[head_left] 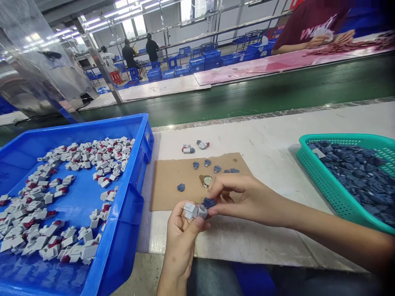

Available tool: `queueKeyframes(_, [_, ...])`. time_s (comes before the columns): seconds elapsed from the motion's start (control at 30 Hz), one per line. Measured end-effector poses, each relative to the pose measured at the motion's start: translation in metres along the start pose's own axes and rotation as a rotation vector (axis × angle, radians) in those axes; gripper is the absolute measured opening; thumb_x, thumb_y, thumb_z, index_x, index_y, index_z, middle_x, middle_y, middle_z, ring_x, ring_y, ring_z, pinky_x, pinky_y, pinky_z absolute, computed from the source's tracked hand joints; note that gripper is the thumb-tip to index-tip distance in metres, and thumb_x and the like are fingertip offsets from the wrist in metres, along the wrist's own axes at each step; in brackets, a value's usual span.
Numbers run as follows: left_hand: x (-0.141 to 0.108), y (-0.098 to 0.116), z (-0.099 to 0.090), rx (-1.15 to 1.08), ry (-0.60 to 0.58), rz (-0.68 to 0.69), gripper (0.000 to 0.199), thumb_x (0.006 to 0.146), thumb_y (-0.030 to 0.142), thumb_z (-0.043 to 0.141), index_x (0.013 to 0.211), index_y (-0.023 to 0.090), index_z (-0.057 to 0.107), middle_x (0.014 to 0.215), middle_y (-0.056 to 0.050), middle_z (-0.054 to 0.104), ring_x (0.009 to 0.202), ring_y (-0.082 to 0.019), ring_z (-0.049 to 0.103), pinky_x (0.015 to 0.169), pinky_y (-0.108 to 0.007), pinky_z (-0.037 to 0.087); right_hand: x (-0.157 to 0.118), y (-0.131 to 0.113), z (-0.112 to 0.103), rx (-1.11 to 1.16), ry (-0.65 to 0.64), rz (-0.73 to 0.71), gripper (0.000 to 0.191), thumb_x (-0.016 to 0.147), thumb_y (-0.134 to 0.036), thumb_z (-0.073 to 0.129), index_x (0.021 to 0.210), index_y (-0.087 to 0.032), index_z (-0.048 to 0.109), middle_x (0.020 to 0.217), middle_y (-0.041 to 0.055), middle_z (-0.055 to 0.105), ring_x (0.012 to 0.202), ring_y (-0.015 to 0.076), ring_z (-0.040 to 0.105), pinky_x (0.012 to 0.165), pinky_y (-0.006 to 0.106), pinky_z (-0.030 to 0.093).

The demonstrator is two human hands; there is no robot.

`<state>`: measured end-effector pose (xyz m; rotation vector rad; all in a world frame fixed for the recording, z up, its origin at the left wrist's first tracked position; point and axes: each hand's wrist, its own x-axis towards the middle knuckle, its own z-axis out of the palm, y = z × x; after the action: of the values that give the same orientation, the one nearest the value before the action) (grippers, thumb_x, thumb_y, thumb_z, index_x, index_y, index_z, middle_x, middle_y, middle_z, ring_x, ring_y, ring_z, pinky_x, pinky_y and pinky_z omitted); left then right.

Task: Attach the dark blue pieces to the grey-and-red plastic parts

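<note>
Left hand (182,230) grips grey piece (194,211); right hand (240,197) pinches blue part (209,202) against it. Best to line up squarely, then press over the cardboard (166,189).

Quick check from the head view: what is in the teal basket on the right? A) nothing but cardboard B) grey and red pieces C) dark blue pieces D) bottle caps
C: the teal basket is heaped with dark blue pieces; the grey and red pieces lie in the blue bin at the left.
</note>
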<state>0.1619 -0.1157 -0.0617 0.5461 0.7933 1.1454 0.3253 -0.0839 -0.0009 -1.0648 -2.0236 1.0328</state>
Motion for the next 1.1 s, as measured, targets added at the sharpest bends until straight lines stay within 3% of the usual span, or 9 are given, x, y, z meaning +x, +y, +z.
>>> queueKeyframes(0.23, [-0.001, 0.002, 0.004, -0.004, 0.024, -0.003, 0.028, 0.057, 0.025, 0.076, 0.079, 0.019, 0.058, 0.07, 0.001, 0.059, 0.062, -0.009, 0.054, 0.06, -0.019, 0.047, 0.001, -0.003, 0.001, -0.047, -0.046, 0.023, 0.027, 0.075, -0.041, 0.06, 0.077, -0.014, 0.056, 0.068, 0.0019, 0.056, 0.057, 0.009, 0.049, 0.049, 0.02, 0.037])
queueKeyframes(0.4, [-0.002, 0.0, 0.002, 0.041, -0.011, -0.007, 0.031, 0.055, 0.025, 0.077, 0.079, 0.018, 0.059, 0.069, 0.001, 0.059, 0.06, -0.008, 0.053, 0.057, -0.017, 0.043, 0.006, -0.019, -0.008, -0.23, -0.136, -0.017, 0.009, 0.073, -0.024, 0.063, 0.075, -0.017, 0.059, 0.064, -0.0029, 0.055, 0.054, 0.0058, 0.047, 0.049, 0.018, 0.035])
queueKeyframes(0.5, [-0.002, 0.001, 0.001, 0.036, -0.046, 0.003, 0.027, 0.057, 0.025, 0.076, 0.077, 0.019, 0.059, 0.065, 0.002, 0.057, 0.058, -0.007, 0.051, 0.056, -0.016, 0.042, 0.007, -0.022, -0.009, -0.297, -0.169, -0.043, 0.006, 0.075, -0.023, 0.061, 0.078, -0.018, 0.06, 0.067, -0.0038, 0.057, 0.059, 0.0061, 0.05, 0.051, 0.017, 0.036])
queueKeyframes(0.6, [-0.001, 0.002, -0.002, 0.004, -0.053, 0.007, 0.019, 0.065, 0.026, 0.071, 0.078, 0.02, 0.059, 0.074, 0.001, 0.06, 0.071, -0.01, 0.055, 0.066, -0.019, 0.044, 0.003, -0.014, 0.002, -0.358, -0.081, -0.191, 0.024, 0.077, -0.031, 0.061, 0.097, -0.019, 0.055, 0.09, 0.0007, 0.06, 0.08, 0.0116, 0.055, 0.066, 0.02, 0.043])
queueKeyframes(0.7, [0.0, 0.001, -0.006, -0.041, -0.058, 0.016, 0.012, 0.07, 0.024, 0.066, 0.079, 0.02, 0.059, 0.079, 0.0, 0.059, 0.081, -0.012, 0.056, 0.077, -0.023, 0.043, -0.003, -0.001, 0.025, -0.449, 0.105, -0.323, 0.04, 0.078, -0.032, 0.059, 0.113, -0.017, 0.044, 0.11, 0.0068, 0.054, 0.1, 0.0166, 0.051, 0.078, 0.025, 0.045])
queueKeyframes(0.87, [0.0, -0.003, -0.012, -0.124, -0.063, 0.032, 0.009, 0.071, 0.023, 0.065, 0.078, 0.022, 0.06, 0.075, 0.002, 0.058, 0.082, -0.011, 0.057, 0.084, -0.022, 0.042, -0.002, 0.012, 0.058, -0.57, 0.362, -0.394, 0.04, 0.08, -0.024, 0.057, 0.115, -0.014, 0.042, 0.11, 0.0086, 0.054, 0.103, 0.0162, 0.048, 0.086, 0.029, 0.043])
queueKeyframes(1.1, [0.0, 0.002, -0.008, -0.196, -0.035, 0.015, 0.021, 0.076, 0.022, 0.06, 0.097, 0.022, 0.059, 0.095, -0.001, 0.064, 0.093, -0.011, 0.057, 0.084, -0.019, 0.043, 0.008, 0.018, 0.062, -0.567, 0.391, -0.439, 0.043, 0.077, -0.025, 0.061, 0.114, -0.012, 0.043, 0.104, 0.0089, 0.056, 0.095, 0.0173, 0.052, 0.073, 0.029, 0.046])
